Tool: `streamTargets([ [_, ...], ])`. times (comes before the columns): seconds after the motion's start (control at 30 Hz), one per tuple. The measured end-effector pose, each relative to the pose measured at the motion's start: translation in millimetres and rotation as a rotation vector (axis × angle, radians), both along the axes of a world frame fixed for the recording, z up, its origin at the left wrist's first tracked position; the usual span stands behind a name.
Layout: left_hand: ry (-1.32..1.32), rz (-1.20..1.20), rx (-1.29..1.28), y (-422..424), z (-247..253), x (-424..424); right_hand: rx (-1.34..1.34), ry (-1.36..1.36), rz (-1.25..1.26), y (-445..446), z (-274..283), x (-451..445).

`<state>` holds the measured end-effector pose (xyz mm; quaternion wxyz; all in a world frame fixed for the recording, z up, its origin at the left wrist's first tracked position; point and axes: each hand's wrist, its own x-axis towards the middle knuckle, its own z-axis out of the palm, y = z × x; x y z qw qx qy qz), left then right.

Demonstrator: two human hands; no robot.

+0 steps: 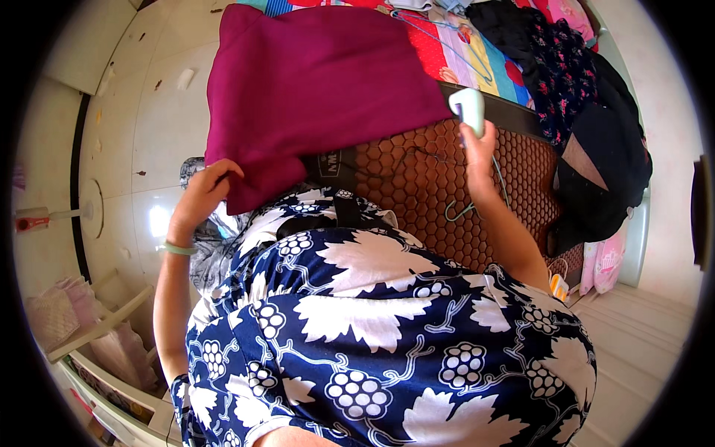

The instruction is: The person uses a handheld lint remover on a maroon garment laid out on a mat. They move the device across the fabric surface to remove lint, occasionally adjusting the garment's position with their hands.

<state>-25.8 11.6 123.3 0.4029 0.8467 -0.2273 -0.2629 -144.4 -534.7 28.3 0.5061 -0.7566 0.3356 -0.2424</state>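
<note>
A maroon cloth garment lies spread before me, reaching from the bed over the brown mat's edge. At its near left corner, my left hand grips the fabric with bent fingers; a pale green bangle is on that wrist. My right hand is closed around a small mint-green handheld appliance, possibly a fabric shaver. The appliance's head is beside the garment's right corner; whether they touch is unclear. Beneath my right forearm, a light green hanger lies on the honeycomb-patterned mat.
Dark clothes, some floral, are heaped at the right. A blue hanger rests on the colourful bedding. Left of the bed is a tiled floor, with a grey patterned cloth beside my left arm. A dark cord crosses the mat.
</note>
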Motion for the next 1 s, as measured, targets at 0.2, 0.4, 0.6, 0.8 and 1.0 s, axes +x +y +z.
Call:
streamTargets([
  [0.2,-0.194,0.115,-0.082,-11,-45,-1,-0.453,0.158,0.259,64,-8,26],
  [0.4,-0.208,0.222,-0.102,-14,-47,-10,-0.478,0.189,0.075,-8,-27,49],
  [0.6,-0.232,0.313,-0.142,-15,-55,-18,-0.327,0.166,0.147,22,-24,20],
  [0.8,-0.271,0.327,-0.167,-16,-57,-20,-0.487,0.082,0.181,38,-36,57],
  [1.0,-0.286,0.380,-0.188,-15,-60,-25,-0.443,0.175,0.152,22,-31,68],
])
